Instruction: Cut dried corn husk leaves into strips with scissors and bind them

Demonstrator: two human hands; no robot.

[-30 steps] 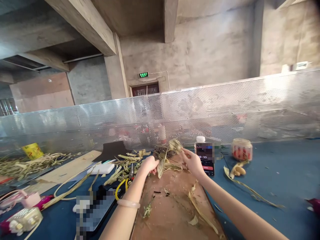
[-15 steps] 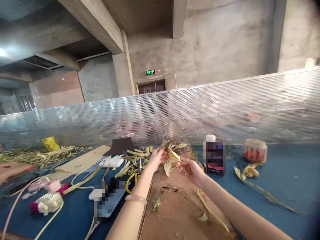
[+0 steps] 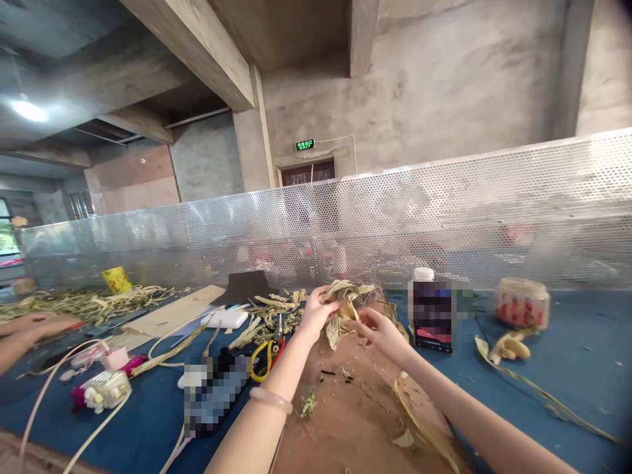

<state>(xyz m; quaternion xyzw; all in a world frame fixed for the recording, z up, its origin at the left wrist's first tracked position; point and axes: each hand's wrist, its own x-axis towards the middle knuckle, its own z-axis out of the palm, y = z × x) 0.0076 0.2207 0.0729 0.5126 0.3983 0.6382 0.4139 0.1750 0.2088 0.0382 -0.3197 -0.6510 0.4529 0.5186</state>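
Dried, yellowish-green leaves [image 3: 336,334] hang in a loose bunch between my hands, over the far part of a brown board [image 3: 355,401]. My left hand [image 3: 318,313], below a pale bangle [image 3: 271,399], is closed on the bunch from the left. On the other side my right hand [image 3: 380,329] pinches a pale leaf edge with thumb and fingers. Part of the bunch hides the fingertips. A curved dry stalk [image 3: 417,421] and small leaf scraps lie on the board nearer me.
Yellow-handled pliers [image 3: 261,362], a phone [image 3: 217,401] and a power strip [image 3: 106,392] with cords lie left. A bottle [image 3: 423,274], another phone [image 3: 432,316] and a jar [image 3: 522,303] stand right. Perforated metal [image 3: 237,237] runs behind. Another person's hand [image 3: 44,324] is far left.
The view has swung slightly left, so things appear further right. My hands stay on the leaf bunch, and the right hand's fingers have moved a little closer to the left hand.
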